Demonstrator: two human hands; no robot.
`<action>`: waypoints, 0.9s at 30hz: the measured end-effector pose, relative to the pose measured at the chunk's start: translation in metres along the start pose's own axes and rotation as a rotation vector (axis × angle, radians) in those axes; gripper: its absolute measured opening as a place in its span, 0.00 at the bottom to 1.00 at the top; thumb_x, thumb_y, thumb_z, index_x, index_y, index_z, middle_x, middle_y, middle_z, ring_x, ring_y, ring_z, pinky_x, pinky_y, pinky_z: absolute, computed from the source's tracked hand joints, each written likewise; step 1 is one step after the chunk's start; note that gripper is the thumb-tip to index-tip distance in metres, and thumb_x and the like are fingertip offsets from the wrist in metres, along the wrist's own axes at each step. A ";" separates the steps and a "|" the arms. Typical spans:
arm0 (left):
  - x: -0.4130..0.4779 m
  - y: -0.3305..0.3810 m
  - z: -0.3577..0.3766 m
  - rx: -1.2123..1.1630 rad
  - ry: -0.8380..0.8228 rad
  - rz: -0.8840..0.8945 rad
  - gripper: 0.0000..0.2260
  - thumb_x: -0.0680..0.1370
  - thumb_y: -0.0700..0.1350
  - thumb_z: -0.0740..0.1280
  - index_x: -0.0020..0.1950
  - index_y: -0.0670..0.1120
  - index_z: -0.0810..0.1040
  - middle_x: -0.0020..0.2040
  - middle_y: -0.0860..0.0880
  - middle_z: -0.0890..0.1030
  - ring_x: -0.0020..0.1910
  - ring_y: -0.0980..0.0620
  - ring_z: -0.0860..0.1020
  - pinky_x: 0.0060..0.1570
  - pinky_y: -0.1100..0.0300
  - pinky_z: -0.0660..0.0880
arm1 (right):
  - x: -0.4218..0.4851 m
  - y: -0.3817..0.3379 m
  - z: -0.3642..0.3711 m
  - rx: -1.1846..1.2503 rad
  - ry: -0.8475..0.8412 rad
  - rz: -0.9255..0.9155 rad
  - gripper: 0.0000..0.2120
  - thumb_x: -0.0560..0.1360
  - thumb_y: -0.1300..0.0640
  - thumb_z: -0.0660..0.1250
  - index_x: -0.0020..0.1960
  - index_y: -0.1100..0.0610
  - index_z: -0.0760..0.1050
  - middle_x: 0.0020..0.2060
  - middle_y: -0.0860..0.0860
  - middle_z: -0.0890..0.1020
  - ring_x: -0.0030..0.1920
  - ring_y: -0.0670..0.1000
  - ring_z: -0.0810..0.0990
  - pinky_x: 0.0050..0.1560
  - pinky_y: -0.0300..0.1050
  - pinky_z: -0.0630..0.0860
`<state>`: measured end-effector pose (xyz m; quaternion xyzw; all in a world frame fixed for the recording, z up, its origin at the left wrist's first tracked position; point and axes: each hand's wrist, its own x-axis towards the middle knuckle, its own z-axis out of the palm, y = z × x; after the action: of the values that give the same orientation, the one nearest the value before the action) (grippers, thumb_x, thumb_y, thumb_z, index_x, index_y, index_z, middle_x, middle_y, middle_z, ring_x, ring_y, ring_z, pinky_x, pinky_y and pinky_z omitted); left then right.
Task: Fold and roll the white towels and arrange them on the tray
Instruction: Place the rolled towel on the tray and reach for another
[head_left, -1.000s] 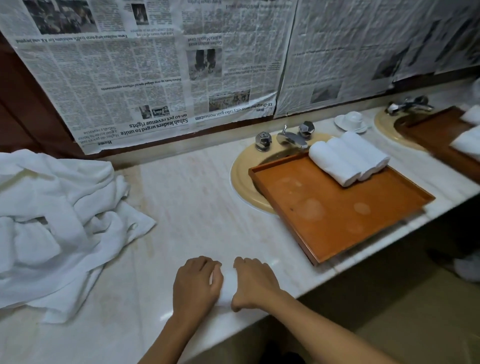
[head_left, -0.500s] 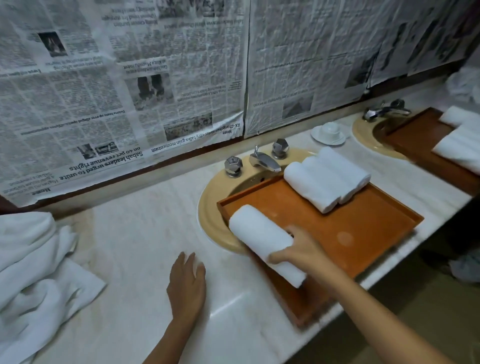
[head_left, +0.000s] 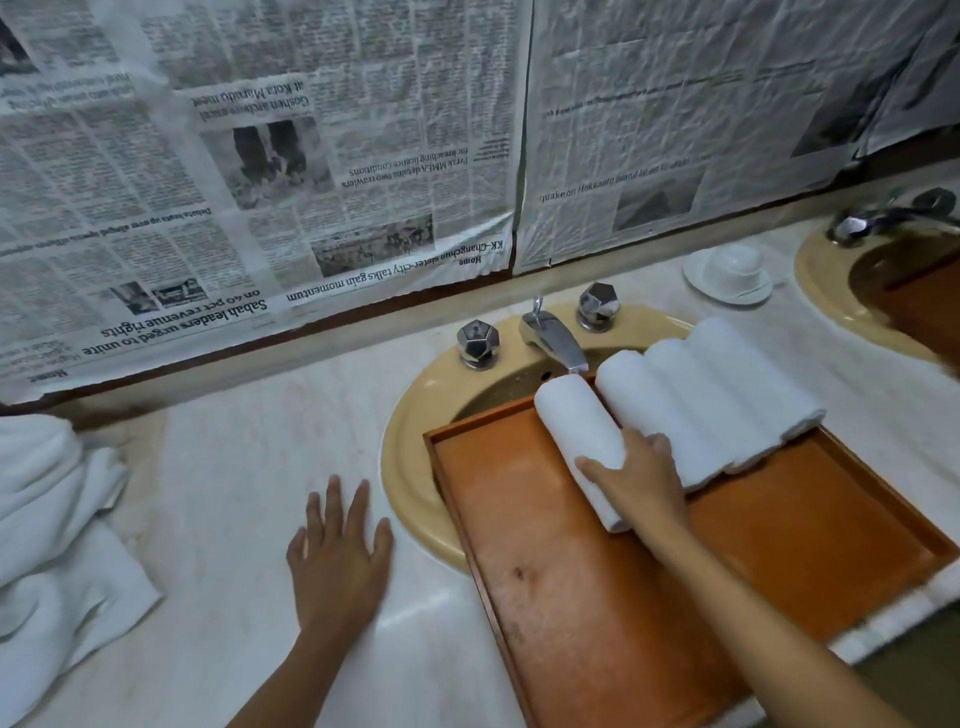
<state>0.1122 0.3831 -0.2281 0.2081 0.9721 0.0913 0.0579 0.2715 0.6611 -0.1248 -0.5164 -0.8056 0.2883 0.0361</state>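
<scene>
There's the rolled towel (head_left: 576, 436) at the far end of the tray (head_left: 571, 597), lying just left of the row of rolls (head_left: 717, 400) lined up there, and your right hand (head_left: 641, 483) has fingers and thumb wrapped round its near half. Your left hand (head_left: 337, 561) lies flat on the marble counter (head_left: 234, 493), fingers straight, just left of the sink rim (head_left: 410, 467). Further left sits the heap of unfolded white towels (head_left: 47, 545), and on the far side are the tap (head_left: 553, 338) and the newspaper-covered wall (head_left: 260, 182)
</scene>
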 end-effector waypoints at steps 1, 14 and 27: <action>0.000 0.000 0.001 0.006 -0.004 -0.005 0.29 0.78 0.64 0.41 0.79 0.60 0.50 0.81 0.54 0.45 0.79 0.51 0.43 0.74 0.49 0.51 | -0.005 0.000 0.006 -0.119 0.103 -0.062 0.29 0.74 0.43 0.70 0.67 0.59 0.70 0.60 0.56 0.69 0.57 0.58 0.71 0.51 0.50 0.71; 0.001 0.000 0.004 0.026 -0.007 -0.026 0.30 0.78 0.64 0.41 0.79 0.59 0.52 0.81 0.54 0.46 0.79 0.51 0.44 0.74 0.48 0.52 | 0.001 0.010 0.022 -0.569 0.359 -0.268 0.30 0.72 0.50 0.71 0.72 0.55 0.70 0.54 0.62 0.74 0.47 0.61 0.71 0.41 0.54 0.68; -0.014 0.002 0.002 -0.119 -0.008 0.034 0.29 0.78 0.63 0.42 0.79 0.58 0.57 0.80 0.55 0.48 0.79 0.52 0.46 0.74 0.50 0.54 | -0.071 -0.022 0.044 -0.226 0.276 -0.524 0.22 0.67 0.56 0.73 0.60 0.54 0.76 0.59 0.58 0.74 0.58 0.58 0.69 0.50 0.59 0.72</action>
<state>0.1259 0.3788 -0.2283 0.2211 0.9611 0.1488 0.0726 0.2709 0.5755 -0.1334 -0.3262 -0.9256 0.1053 0.1606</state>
